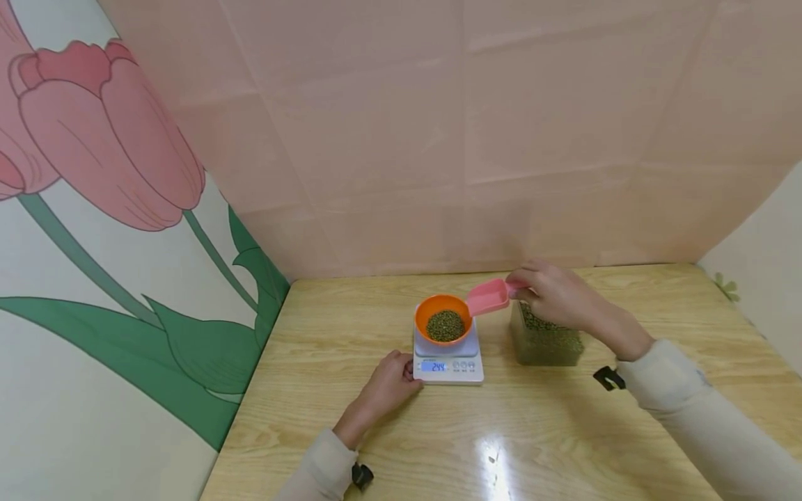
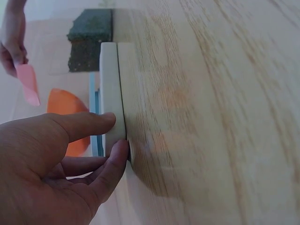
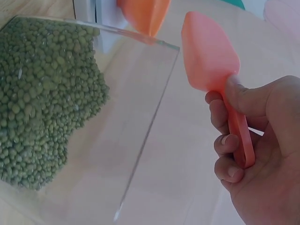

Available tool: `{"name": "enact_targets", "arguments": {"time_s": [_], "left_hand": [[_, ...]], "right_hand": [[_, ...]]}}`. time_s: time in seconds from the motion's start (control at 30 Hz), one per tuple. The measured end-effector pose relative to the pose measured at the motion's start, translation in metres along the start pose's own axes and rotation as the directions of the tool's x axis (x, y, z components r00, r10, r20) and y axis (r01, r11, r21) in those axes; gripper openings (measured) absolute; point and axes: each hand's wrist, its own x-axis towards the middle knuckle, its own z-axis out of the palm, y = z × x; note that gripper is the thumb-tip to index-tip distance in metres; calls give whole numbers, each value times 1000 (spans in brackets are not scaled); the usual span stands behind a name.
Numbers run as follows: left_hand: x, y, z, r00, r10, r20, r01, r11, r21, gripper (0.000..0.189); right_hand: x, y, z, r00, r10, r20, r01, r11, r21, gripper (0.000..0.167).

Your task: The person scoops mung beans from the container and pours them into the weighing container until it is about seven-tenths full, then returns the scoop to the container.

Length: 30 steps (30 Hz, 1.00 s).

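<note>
My right hand (image 1: 560, 296) grips the handle of a pink scoop (image 1: 489, 298), held in the air just right of an orange bowl (image 1: 423, 307). No beans show in the scoop. Green mung beans (image 1: 445, 325) lie in the bowl, which sits on a white digital kitchen scale (image 1: 473, 377). The lit display appears to read 244. With thumb and fingers, my left hand (image 2: 51, 159) pinches the scale's front left corner. A clear container (image 3: 140, 150) below my right hand holds more mung beans (image 3: 42, 93), heaped to one side.
All of this stands on a wood-grain table (image 1: 351, 313). Behind it rises a pink-covered wall (image 1: 401, 139). A wall panel with painted tulips (image 1: 106, 132) borders the left side, and a pale wall (image 1: 764, 236) the right.
</note>
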Motion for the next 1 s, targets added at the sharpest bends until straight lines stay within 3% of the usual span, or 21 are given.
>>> {"name": "enact_targets", "arguments": {"time_s": [1.0], "left_hand": [[0,1,0,1000,11,-8,-11,1000,23,20]], "right_hand": [[-16,16,-28,992,-73,-104,65,995,-81,21]]}}
